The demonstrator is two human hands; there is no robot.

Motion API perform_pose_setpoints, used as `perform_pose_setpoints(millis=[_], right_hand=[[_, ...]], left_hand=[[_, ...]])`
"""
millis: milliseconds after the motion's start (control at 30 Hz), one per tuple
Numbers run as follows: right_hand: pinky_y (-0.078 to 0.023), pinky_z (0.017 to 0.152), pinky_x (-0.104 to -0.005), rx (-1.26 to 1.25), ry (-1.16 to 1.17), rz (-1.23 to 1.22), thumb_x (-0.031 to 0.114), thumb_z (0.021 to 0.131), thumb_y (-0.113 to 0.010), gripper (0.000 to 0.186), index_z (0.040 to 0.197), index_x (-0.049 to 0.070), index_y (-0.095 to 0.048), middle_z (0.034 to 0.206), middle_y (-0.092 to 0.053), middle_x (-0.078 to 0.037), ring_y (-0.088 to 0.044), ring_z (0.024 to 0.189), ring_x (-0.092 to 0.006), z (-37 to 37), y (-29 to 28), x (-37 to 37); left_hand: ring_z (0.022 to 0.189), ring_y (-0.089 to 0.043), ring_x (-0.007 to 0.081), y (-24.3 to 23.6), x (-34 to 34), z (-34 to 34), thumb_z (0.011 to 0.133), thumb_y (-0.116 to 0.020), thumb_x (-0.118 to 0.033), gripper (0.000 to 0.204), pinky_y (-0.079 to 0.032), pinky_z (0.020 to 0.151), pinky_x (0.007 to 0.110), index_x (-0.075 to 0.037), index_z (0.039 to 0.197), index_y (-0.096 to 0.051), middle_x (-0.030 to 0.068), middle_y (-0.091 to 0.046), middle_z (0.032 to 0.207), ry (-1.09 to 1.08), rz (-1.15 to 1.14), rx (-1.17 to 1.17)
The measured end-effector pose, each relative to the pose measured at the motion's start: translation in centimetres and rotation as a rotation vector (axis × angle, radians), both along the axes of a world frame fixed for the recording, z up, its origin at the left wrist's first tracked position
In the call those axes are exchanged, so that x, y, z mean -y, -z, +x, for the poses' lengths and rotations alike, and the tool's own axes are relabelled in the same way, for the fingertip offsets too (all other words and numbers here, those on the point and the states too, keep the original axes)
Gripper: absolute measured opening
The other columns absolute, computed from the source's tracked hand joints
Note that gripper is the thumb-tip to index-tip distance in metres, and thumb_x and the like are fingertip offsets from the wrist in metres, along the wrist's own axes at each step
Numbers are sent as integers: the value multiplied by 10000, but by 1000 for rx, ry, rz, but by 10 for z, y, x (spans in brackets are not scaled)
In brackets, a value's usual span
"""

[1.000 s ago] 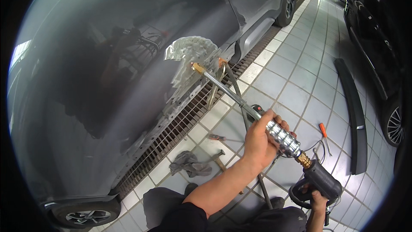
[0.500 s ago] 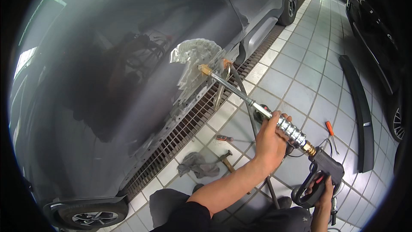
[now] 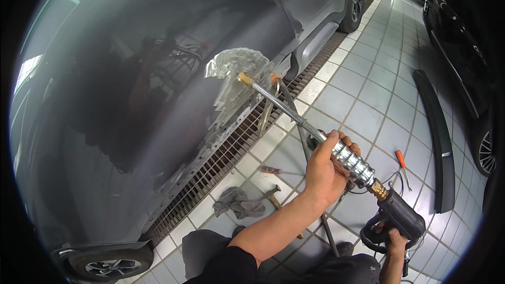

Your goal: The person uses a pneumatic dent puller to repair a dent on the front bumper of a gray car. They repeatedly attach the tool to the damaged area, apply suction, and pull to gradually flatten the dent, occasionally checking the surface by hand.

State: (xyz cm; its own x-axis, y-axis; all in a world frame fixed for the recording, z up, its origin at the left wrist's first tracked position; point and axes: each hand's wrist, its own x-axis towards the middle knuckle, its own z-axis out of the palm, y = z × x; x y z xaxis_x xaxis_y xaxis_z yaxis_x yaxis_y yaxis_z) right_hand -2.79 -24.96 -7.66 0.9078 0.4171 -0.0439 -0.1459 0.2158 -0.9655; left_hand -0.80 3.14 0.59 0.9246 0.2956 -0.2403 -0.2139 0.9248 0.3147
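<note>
A dent-pulling gun [image 3: 286, 109] reaches across the view, its brass tip at the bare-metal patch [image 3: 231, 92] on the grey car's lower panel [image 3: 131, 100]. My left hand [image 3: 327, 174] is closed round its ribbed chrome slide weight [image 3: 353, 165]. Farther back, my right hand [image 3: 394, 242] is wrapped round the black pistol handle [image 3: 402, 215], thumb showing at the rear. Whether the brass tip is fixed to the metal I cannot tell. Beside the patch, an orange-tipped clamp [image 3: 275, 78] with a dark cable sits on the panel's lower edge.
On the tiled floor lie a grey rag [image 3: 239, 202], a hammer [image 3: 274, 200], a screwdriver [image 3: 272, 170] and an orange-handled screwdriver [image 3: 401, 160]. A long black trim strip [image 3: 439, 137] lies by a black car [image 3: 457, 37] at right. A drain grate [image 3: 210, 171] runs under the grey car.
The gun's handle and my right hand have shifted slightly right and the grip has rolled. My left hand stays on the slide weight, a little left. The view has moved slightly.
</note>
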Motion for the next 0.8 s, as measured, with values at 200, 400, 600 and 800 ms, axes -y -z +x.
perform_pose_setpoints(millis=[200, 400, 600, 800], right_hand=[[-511, 686, -334, -5, 14, -21, 407, 743, -790, 679, 1193, -39, -547, 827, -643, -105, -621, 731, -204, -1, -5, 1], [-506, 595, -343, -42, -139, 62, 561, 789, -688, 615, 995, -5, -562, 765, -624, -129, -604, 626, -223, 15, 20, 0], [-481, 478, -333, -283, 51, 116, 529, 765, -711, 555, 953, 32, -553, 696, -570, -106, -564, 523, -228, 5, 27, -2], [-507, 579, -334, -103, 57, 34, 439, 688, -812, 648, 1081, -23, -584, 735, -626, -108, -612, 625, -217, -7, 17, 5]], left_hand=[[731, -567, 187, -11, -36, 12, 979, -462, -374, 267, -513, 668, 386, -122, 897, -485, -2, -525, 755, -138, -5, -45], [901, -541, 168, 14, 9, 6, 981, -469, -429, 306, -471, 833, 377, -124, 985, -495, 13, -527, 897, -89, -34, 19], [964, -540, 180, 35, 7, 12, 972, -519, -387, 272, -457, 823, 372, -115, 984, -505, 26, -549, 937, 11, -52, -30], [880, -555, 196, 27, 10, 9, 972, -517, -280, 191, -469, 861, 367, -95, 927, -501, 36, -546, 858, 45, -68, 16]])
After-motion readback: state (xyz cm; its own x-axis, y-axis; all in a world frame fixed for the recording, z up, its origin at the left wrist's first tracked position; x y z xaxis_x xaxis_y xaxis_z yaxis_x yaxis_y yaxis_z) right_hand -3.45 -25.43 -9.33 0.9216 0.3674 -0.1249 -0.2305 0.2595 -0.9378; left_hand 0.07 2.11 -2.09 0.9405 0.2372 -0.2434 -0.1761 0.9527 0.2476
